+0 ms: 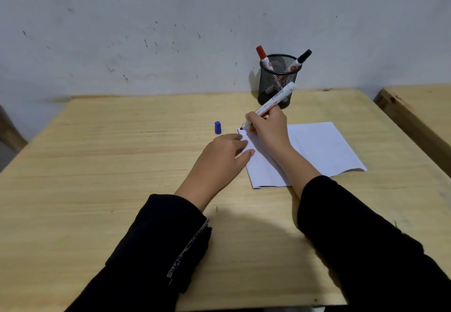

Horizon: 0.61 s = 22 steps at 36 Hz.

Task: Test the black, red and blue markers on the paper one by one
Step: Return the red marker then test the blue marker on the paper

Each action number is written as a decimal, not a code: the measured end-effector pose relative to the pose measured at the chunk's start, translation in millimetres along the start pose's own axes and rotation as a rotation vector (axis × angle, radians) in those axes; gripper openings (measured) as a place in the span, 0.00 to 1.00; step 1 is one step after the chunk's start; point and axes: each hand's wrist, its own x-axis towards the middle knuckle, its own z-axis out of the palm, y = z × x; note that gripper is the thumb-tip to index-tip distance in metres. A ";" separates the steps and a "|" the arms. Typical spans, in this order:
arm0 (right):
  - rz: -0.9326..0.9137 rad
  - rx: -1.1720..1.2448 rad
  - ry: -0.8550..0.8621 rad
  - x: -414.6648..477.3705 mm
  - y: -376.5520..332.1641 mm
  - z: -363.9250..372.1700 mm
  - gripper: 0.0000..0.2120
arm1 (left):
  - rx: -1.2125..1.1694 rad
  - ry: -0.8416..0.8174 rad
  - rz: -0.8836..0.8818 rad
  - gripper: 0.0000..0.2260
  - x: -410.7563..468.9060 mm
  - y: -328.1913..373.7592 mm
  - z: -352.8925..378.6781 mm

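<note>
The light, stiff blue marker (271, 106) is pinched low on its barrel by the right hand (267, 129), tip at the far left corner of the thin, slide-prone paper (322, 148), which is pinned to the counter (122, 165) by the flat, open left hand (220, 155).

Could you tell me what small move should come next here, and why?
Probably draw a short stroke: the right hand holds the uncapped marker with its tip at the paper's far-left corner, the left hand steadies the sheet, and the blue cap lies aside.
</note>
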 end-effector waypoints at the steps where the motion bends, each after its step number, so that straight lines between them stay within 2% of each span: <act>1: 0.002 0.001 0.000 0.0 -0.6 0.2 0.04 | 0.004 -0.001 0.000 0.15 0.4 -0.1 -0.1; 12: 0.000 -0.046 0.015 2.5 1.0 1.4 0.08 | 0.008 0.003 0.004 0.16 1.6 -1.1 0.9; 22: 0.147 0.373 0.032 5.0 -5.3 -10.1 0.06 | 0.004 0.021 -0.011 0.16 0.1 -0.7 1.2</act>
